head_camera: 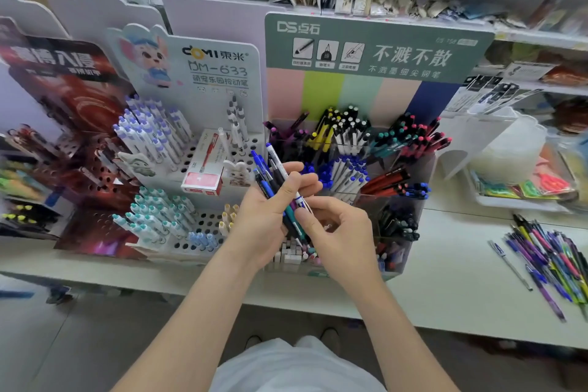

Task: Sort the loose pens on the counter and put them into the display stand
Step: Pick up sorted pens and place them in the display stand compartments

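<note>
My left hand (270,210) grips a bundle of pens (270,169), blue, black and white ones, fanned upward in front of the display stand (423,175). My right hand (337,232) pinches the lower end of a white pen with a blue band (300,200) in that bundle, between thumb and fingers. The stand is a clear divided box with a green header board; its compartments hold several groups of pens sorted by colour. A pile of loose pens (547,258) lies on the white counter (445,280) at the far right, away from both hands.
Left of the stand stands a white peg-hole pen display (203,149) with a red pen box (203,175) lying on it. A dark red display (79,153) fills the far left. A clear tray (509,200) of small items sits behind the loose pile. Shelves run behind.
</note>
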Demonstrator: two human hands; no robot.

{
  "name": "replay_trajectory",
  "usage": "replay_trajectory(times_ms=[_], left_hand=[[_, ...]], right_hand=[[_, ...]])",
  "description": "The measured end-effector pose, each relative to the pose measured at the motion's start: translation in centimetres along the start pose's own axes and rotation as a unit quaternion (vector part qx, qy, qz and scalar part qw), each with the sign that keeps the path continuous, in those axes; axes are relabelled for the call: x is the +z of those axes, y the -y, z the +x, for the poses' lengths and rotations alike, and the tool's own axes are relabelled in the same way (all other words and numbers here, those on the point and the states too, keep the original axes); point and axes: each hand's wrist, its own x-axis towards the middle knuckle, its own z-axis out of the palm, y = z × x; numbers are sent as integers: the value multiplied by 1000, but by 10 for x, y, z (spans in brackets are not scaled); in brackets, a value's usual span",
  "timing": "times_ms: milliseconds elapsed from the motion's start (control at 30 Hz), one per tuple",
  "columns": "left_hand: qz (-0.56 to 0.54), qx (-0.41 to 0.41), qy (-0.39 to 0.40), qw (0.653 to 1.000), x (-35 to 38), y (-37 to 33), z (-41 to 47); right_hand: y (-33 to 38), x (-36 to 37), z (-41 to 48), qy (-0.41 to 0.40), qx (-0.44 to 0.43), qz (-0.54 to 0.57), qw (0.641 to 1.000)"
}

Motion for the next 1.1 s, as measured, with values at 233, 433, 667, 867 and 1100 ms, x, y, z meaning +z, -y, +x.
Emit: replay_trajectory(times_ms=[233, 433, 667, 867, 1100], left_hand=[[28, -79, -33, 996, 18, 21, 8], [-3, -131, -98, 987, 19, 36, 12], [-36, -149, -109, 982, 23, 37, 16], [-72, -146, -103, 981, 23, 34, 11], [-65, -106, -54, 991, 30, 28, 5]], right_hand=[[-22, -40, 9, -31, 7, -99, 995], [-67, -63, 13, -143, 69, 10, 987], [-105, -41, 17, -124, 25, -121, 985], [-126, -29, 15, -83, 24, -160, 983], [-69, -37, 8, -149, -33, -93, 984]])
